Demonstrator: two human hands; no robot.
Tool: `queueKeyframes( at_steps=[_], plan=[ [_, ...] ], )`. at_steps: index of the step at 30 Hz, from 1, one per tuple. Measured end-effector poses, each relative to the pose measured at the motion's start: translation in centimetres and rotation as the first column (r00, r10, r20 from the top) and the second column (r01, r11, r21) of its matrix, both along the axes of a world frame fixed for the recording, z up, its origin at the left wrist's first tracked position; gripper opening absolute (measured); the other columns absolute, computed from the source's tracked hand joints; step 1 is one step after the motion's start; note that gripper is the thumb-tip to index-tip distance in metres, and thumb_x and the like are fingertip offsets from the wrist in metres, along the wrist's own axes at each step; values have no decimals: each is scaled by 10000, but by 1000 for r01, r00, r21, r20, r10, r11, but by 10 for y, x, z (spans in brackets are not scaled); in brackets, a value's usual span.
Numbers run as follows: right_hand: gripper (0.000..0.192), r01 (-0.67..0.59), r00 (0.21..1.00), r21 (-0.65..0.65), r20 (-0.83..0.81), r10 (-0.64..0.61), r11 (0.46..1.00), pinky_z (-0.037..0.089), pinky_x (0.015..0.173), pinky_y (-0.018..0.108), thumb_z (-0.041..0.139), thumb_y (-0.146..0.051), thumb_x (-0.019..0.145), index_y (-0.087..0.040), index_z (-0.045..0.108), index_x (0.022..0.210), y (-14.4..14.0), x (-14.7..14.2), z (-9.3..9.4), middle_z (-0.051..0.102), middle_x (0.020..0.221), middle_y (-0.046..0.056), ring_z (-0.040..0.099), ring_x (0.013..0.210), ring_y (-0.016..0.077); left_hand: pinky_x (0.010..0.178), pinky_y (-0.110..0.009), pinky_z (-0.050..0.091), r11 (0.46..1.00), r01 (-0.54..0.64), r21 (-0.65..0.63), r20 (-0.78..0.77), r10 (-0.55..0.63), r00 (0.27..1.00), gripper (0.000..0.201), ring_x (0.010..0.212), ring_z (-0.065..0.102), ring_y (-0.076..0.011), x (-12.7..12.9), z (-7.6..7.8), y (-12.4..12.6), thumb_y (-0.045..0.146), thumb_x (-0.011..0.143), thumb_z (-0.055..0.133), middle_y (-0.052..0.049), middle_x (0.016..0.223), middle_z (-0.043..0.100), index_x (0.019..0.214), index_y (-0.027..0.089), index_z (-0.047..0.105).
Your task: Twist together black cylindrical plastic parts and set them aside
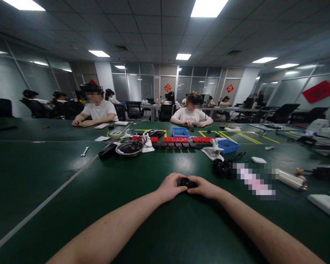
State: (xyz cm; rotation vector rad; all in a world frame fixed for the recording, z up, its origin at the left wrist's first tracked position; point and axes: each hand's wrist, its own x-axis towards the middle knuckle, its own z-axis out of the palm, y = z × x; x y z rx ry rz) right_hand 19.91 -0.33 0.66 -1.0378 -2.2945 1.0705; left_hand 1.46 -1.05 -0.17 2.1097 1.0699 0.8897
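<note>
Two hands, the left hand [170, 187] and the right hand [205, 187], are closed together around a small black part [187, 182], which is held just above the green table [57, 172]. How far the work has got cannot be told; more black parts [222, 167] are piled nearby. Farther off, a metal bowl [129, 148] and blue bins [227, 146] are seen, and other people are seated in a lit office.

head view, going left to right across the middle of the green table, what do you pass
wrench → black box → round metal dish → row of red blocks → white clip-like tool → blue tray → white oval piece → pale cylinder
</note>
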Motion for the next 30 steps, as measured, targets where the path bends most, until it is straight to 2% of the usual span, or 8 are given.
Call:
queueKeyframes(
  at_steps=[5, 11, 16, 21, 23, 25, 28, 30],
  plan=[
    [282, 16, 1000, -40, 18, -16, 999, 394, 733, 294, 583, -265, 674, -142, 553, 926, 0, 0, 4, 561, 845, 10, 511, 812, 177, 644, -250, 396, 999, -25, 28, -10, 25, 1000, 313, 745, 515, -159, 1, 2, -2, 248, 633, 635, -28, 887, 541, 929, 175, 562],
    [307, 118, 989, 76, 86, -125, 990, 382, 643, 256, 622, -279, 620, -137, 530, 876, -4, -8, 1, 541, 806, 10, 493, 751, 165, 671, -263, 392, 997, -63, 38, -10, 63, 998, 303, 783, 511, -175, 1, 1, -5, 277, 595, 667, -16, 850, 546, 862, 176, 564],
    [253, 288, 915, 367, 167, -367, 885, 325, 529, 226, 637, -302, 578, -156, 469, 700, -10, -21, -12, 496, 667, -12, 460, 626, 142, 705, -272, 391, 992, -123, 35, 1, 123, 992, 307, 800, 506, -175, 2, -1, -5, 269, 574, 679, -22, 855, 544, 835, 169, 553],
    [279, 315, 860, 477, 222, -459, 820, 332, 564, 244, 630, -378, 594, -168, 487, 711, -15, -25, -13, 528, 696, 8, 483, 655, 163, 721, -280, 393, 990, -136, 27, 8, 135, 991, 304, 805, 502, -171, 1, -2, -5, 245, 577, 675, -24, 865, 533, 839, 170, 541],
    [371, 286, 886, 467, 204, -417, 837, 355, 611, 266, 645, -428, 572, -164, 519, 801, -15, -24, -10, 544, 763, 27, 495, 714, 187, 725, -282, 393, 993, -111, 33, 13, 110, 994, 301, 811, 501, -172, 0, -2, -4, 235, 581, 672, -22, 872, 533, 846, 174, 544],
    [448, 219, 935, 410, 173, -311, 885, 372, 669, 291, 651, -430, 576, -164, 530, 915, -14, -21, -6, 550, 843, 44, 499, 780, 204, 727, -280, 392, 996, -83, 41, 21, 82, 996, 296, 817, 501, -173, -1, -3, -2, 229, 591, 665, -22, 877, 534, 859, 178, 550],
    [416, 104, 984, 256, 117, -138, 961, 382, 739, 313, 620, -374, 639, -167, 538, 990, -11, -13, 0, 549, 922, 52, 502, 838, 203, 736, -282, 393, 999, -45, 22, 18, 44, 999, 329, 829, 502, -177, -2, -1, -1, 225, 602, 658, -25, 888, 534, 912, 183, 555],
    [378, 45, 996, 155, 75, -57, 987, 382, 771, 318, 599, -335, 671, -165, 543, 1004, -8, -8, 3, 547, 956, 50, 501, 866, 198, 746, -284, 394, 1000, -3, 7, 14, 3, 1000, 386, 834, 503, -176, -2, 1, -1, 230, 613, 653, -26, 902, 531, 982, 196, 545]
  ],
)
